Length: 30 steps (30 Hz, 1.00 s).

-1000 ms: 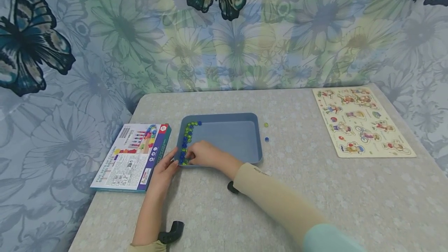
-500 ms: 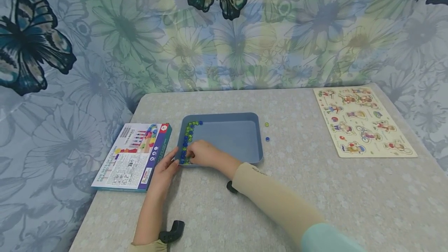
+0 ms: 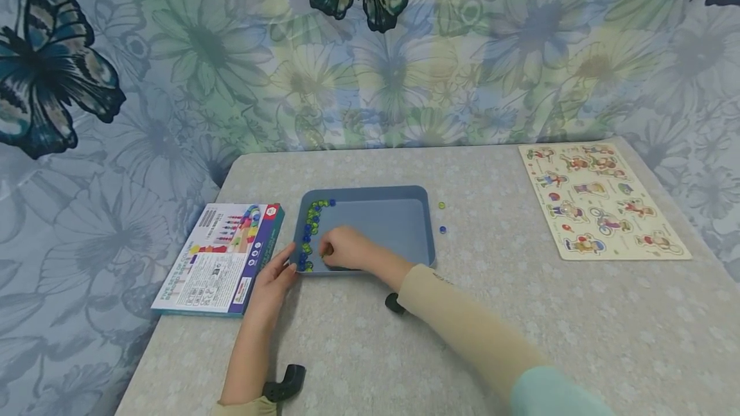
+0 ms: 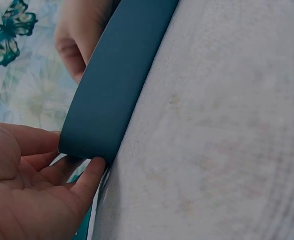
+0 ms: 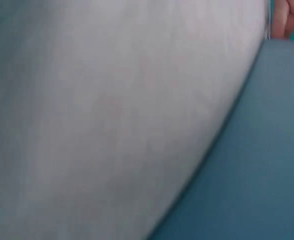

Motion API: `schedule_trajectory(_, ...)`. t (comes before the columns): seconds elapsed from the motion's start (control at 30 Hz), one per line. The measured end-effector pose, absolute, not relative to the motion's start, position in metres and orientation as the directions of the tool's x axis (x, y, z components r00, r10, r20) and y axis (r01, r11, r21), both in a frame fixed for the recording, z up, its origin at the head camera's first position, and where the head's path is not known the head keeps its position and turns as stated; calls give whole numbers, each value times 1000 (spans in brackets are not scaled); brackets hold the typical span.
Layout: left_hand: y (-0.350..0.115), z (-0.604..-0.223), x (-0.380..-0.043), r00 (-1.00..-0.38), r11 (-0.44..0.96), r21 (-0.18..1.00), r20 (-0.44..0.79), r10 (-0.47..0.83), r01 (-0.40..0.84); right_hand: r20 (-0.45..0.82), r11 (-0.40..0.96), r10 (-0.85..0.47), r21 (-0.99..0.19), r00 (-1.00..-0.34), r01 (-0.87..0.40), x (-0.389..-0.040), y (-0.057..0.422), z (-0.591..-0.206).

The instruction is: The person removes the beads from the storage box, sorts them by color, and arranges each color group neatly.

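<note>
A blue-grey tray [image 3: 381,220] lies on the table. Small green and blue beads [image 3: 312,218] form a line along its left side, bending along the back edge. My left hand [image 3: 274,280] holds the tray's front left corner; in the left wrist view, the hand [image 4: 41,175] has thumb and fingers on either side of that corner. Over the tray's front left part is my right hand [image 3: 351,249], its fingers bent downward just right of the beads. Its fingertips are mostly hidden, and I cannot tell whether they hold a bead.
Right of the tray lie a loose green bead [image 3: 442,205] and a blue bead [image 3: 442,230]. A printed box [image 3: 216,262] stands close on the left. The picture puzzle board [image 3: 604,201] occupies the table's far right, and a floral curtain [image 3: 462,69] hangs behind.
My right hand has shifted slightly right, away from the bead line, uncovering more beads near the front left corner. The left hand stays at the tray's corner.
</note>
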<state>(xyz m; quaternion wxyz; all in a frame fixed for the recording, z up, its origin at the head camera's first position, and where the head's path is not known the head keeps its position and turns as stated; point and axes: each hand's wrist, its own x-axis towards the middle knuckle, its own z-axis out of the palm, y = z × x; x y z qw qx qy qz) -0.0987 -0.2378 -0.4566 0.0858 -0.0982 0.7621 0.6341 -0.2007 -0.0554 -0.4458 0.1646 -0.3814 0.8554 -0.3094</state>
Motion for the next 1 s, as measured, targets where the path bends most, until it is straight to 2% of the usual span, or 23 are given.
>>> schedule_trajectory(0.23, -238, -456, -100, -957, 203, 935, -285, -60, -291, 101, 399, -759, -708, -643, -582, -207, -21, -434)
schedule_trajectory(0.43, -237, -456, -99, -953, 205, 931, -297, -59, -302, 150, 388, -743, -697, -652, -603, -210, 15, -424)
schedule_trajectory(0.73, -236, -457, -98, -952, 193, 932, -300, -65, -307, 163, 468, -649, -685, -743, -559, -218, 82, -409)
schedule_trajectory(1.0, -237, -458, -97, -962, 194, 943, -264, -65, -272, 117, 589, -500, -680, -858, -436, -234, 147, -420)
